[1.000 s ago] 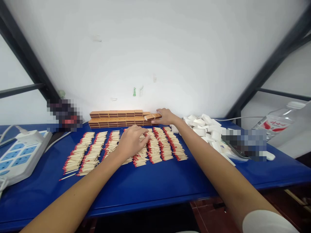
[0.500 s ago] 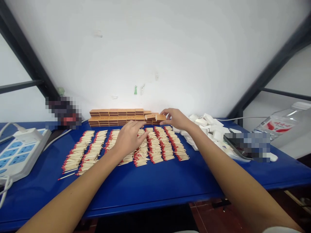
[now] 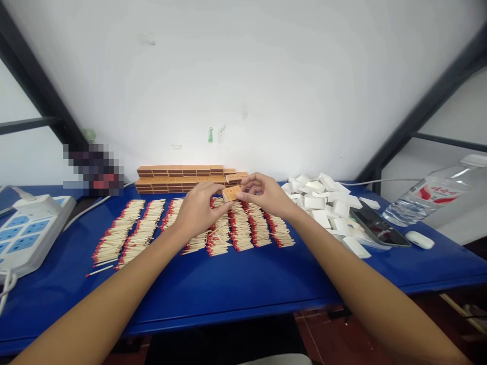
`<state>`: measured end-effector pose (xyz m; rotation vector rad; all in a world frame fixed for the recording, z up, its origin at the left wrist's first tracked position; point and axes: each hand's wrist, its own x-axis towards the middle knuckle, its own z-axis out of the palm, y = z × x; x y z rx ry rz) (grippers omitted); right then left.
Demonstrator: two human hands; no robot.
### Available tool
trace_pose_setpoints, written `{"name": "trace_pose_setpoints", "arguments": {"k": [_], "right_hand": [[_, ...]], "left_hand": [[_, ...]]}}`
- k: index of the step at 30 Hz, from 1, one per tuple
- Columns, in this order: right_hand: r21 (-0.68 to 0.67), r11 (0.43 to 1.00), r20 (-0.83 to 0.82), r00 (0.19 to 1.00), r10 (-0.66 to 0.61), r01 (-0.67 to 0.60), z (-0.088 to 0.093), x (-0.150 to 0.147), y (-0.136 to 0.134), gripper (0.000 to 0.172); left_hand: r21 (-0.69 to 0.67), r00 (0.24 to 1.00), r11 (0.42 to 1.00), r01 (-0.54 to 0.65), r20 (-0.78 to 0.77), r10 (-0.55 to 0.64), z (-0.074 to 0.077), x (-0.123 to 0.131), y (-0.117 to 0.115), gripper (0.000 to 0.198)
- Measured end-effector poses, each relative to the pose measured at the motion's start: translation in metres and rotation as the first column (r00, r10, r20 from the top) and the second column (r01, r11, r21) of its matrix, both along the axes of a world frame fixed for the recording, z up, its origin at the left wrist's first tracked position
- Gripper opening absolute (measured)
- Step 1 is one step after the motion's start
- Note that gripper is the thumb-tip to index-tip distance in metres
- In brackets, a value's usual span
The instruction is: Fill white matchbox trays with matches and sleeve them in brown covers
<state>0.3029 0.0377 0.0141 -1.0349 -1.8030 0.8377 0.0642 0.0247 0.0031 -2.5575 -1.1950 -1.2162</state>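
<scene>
Both hands meet over the rows of red-tipped matches (image 3: 148,230) laid out on the blue table (image 3: 236,284). My right hand (image 3: 266,195) pinches a small orange matchbox (image 3: 231,193) by its right end. Fingertips of my left hand (image 3: 196,210) close on the same box from the left. Behind them, along the white wall, stands a stacked row of orange matchboxes (image 3: 178,177). A pile of white inner trays (image 3: 323,200) lies to the right of my right hand.
A white and blue power strip (image 3: 23,235) with its cable sits at the left edge. At the right lie a dark phone (image 3: 378,227), a white mouse-like object (image 3: 419,239) and a plastic water bottle (image 3: 433,195) on its side. A blurred dark object (image 3: 93,167) stands at the back left.
My right hand has taken a matchbox from the stack at the back and brought it towards me. My left hand has lifted off the matches and closed on the box.
</scene>
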Motion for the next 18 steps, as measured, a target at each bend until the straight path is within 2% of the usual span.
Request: {"name": "trace_pose_setpoints", "arguments": {"k": [2, 5, 9, 13, 18], "right_hand": [[-0.11, 0.994, -0.086, 0.996, -0.007, -0.002, -0.001, -0.005, -0.003, 0.051], [-0.208, 0.976, -0.144, 0.989, 0.035, -0.065, -0.002, -0.015, -0.009, 0.052], [-0.227, 0.97, -0.189, 0.981, 0.038, -0.082, -0.002, -0.019, -0.012, 0.052], [-0.231, 0.973, -0.211, 0.977, -0.037, -0.013, -0.003, -0.008, -0.003, 0.049], [-0.229, 0.972, -0.231, 0.967, -0.105, 0.051, -0.003, 0.006, 0.007, 0.048]], "left_hand": [[-0.023, 0.999, 1.0, -0.01, 0.041, 0.011, 0.002, 0.001, -0.002, 0.034], [-0.064, 0.996, 0.998, -0.005, 0.085, 0.01, 0.004, 0.004, -0.005, 0.032], [-0.088, 0.997, 0.996, -0.003, 0.075, 0.009, 0.004, 0.005, -0.006, 0.035], [-0.1, 0.997, 0.993, -0.068, 0.037, 0.072, 0.002, 0.003, -0.004, 0.042], [-0.123, 0.992, 0.986, -0.11, 0.043, 0.116, 0.004, 0.003, -0.004, 0.041]]}}
